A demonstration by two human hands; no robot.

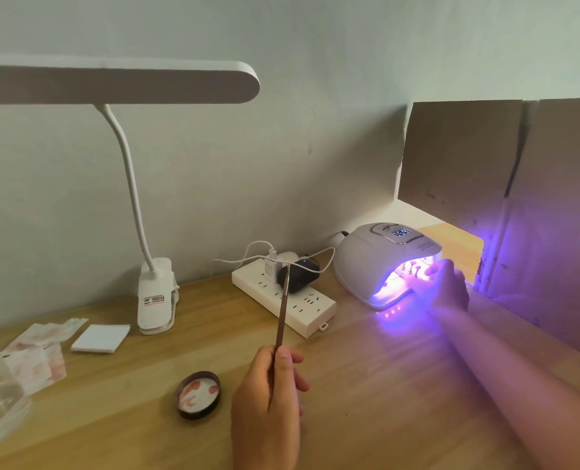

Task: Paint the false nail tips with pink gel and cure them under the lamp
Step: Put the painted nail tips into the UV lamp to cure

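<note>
Left hand grips brush; right hand reaches into glowing lamp.

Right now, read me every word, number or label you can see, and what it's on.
Display on the curing lamp: glowing digits, perhaps "150", blurred.
Brand lettering on its front: too blurred to read.
Label on the desk lamp clip: red and black print, too small.
Nothing else readable.

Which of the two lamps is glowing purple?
The domed nail lamp on the right, right hand at its opening; the clip-on desk lamp shows none.
</note>
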